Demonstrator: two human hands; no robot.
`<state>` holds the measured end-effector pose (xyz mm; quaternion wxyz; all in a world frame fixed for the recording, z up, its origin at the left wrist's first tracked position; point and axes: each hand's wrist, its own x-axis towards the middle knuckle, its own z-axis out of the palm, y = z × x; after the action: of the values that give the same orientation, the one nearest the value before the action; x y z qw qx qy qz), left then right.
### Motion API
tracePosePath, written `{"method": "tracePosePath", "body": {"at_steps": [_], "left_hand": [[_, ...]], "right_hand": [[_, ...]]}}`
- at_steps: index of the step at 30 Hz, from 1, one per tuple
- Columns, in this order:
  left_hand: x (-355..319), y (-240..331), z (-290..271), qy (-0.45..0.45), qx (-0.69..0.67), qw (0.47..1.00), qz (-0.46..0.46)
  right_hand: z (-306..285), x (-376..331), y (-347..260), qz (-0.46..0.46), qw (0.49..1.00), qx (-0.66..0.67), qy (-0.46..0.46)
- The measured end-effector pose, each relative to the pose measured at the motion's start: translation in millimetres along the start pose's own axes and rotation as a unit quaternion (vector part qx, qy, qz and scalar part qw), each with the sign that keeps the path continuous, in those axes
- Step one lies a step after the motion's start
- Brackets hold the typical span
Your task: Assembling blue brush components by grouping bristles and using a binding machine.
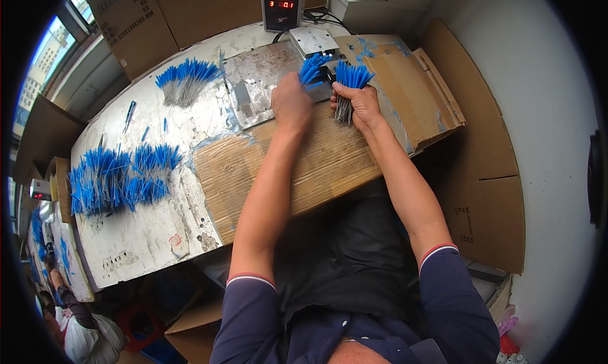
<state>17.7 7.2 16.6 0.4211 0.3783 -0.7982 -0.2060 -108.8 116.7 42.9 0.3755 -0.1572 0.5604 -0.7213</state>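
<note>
My left hand [293,101], slightly blurred, is closed round a bunch of thin pieces with blue ends [313,69] that stick out beyond the fingers. My right hand [362,103] grips a thicker bundle of thin grey wires with blue ends [353,74]; its blue ends point away from me and the wires hang below the fingers. Both hands are side by side, close to a small metal device [314,41] on a steel plate [253,66]. My left fingers are mostly hidden behind the hand.
More blue-ended wires lie in a pile [187,79] at the back and a larger one [120,177] at the left. A pen [129,115] lies between them. Cardboard [253,174] covers the near edge. A red-digit counter [281,8] stands behind. Another person [88,332] sits far left.
</note>
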Motion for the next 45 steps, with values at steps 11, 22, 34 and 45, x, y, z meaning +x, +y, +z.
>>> {"method": "tracePosePath", "body": {"at_steps": [11, 22, 34, 45], "left_hand": [[-0.8, -1.3, 3.0, 0.02, 0.027, 0.999, 0.019], [-0.6, 5.4, 1.3, 0.064, -0.092, 0.994, 0.001], [-1.1, 3.9, 5.5, 0.029, -0.188, 0.982, 0.014], [-2.2, 0.4, 10.4, 0.039, -0.188, 0.981, 0.014]], "right_hand": [[-4.1, 5.0, 0.2, 0.012, 1.0, -0.014, -0.002], [1.6, -0.8, -2.4, 0.022, 0.996, -0.059, -0.068], [13.2, -14.1, -4.3, 0.021, 0.994, -0.057, -0.094], [17.5, -26.0, -1.2, -0.041, 0.994, -0.062, -0.082]]}}
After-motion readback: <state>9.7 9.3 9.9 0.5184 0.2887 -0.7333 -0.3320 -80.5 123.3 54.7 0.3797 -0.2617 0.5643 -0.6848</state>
